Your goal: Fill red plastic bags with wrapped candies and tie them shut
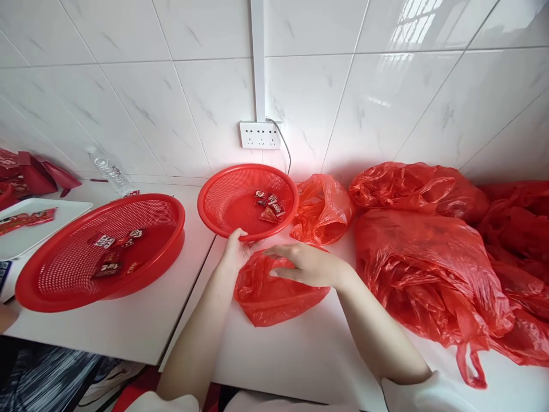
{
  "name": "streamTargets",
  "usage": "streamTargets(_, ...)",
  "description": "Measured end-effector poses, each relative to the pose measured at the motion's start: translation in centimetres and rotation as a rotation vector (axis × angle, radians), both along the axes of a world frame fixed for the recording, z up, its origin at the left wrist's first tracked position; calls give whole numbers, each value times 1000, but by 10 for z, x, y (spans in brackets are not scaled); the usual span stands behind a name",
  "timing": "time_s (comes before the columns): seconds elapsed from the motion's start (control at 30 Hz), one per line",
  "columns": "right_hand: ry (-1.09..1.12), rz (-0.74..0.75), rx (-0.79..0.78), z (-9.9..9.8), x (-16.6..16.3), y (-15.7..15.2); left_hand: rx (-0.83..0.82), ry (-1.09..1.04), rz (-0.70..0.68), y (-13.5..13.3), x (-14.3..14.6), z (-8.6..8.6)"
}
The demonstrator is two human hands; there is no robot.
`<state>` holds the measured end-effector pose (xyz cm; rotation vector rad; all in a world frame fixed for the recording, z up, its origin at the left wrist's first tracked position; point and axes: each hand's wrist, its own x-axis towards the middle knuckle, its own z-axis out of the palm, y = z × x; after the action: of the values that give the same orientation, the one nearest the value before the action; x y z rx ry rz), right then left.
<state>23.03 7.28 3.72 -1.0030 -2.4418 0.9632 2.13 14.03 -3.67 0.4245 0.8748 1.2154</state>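
Note:
A small red plastic bag (270, 294) lies crumpled on the white table in front of me. My right hand (306, 263) rests flat on top of it, fingers stretched out to the left. My left hand (235, 249) is at the bag's upper left edge, right under the rim of a small red mesh basket (223, 197); its fingers appear curled on the bag's edge. The basket holds a few wrapped candies (268, 207).
A large red mesh basket (55, 274) with some candies stands on the left table. Several full red plastic bags (429, 269) pile up on the right. A wall socket (259, 135), a water bottle (112, 174) and a white tray (26, 229) are further back.

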Motion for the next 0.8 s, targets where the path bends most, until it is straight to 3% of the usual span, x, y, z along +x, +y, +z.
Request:
streamTargets(0.2,134,-56,66,3,10,16,46,29,39,-13,1,-23)
streamTargets(0.4,83,-293,110,-10,36,33,82,-5,-148,-26,2,-19)
streamTargets(0.57,129,-504,192,-15,49,42,181,15,-179,-32,10,-18)
streamTargets(0.8,152,-538,259,-27,36,51,221,47,-191,-37,16,-23)
